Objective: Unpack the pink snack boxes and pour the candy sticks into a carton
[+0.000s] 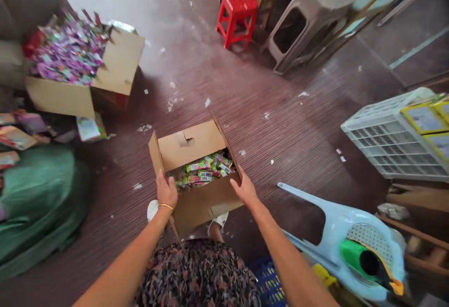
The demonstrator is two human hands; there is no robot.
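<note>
A cardboard box (191,146) with its flaps up is between my two hands, in front of my body. Small green and pink packets (206,169) fill the part of it that shows. My left hand (166,191) is closed on the box's left side, with a thin bracelet at the wrist. On the opposite side my right hand (244,188) grips the right edge, thumb over the near flap. Most of the fingers of both hands are hidden behind the cardboard.
At the upper left stands a larger open carton (121,57) heaped with purple packets. A green sack (42,204) lies left, a red stool (240,12) stands ahead, and a white crate (386,134) is right. A light blue chair (336,218) holding a green tool is near my right arm.
</note>
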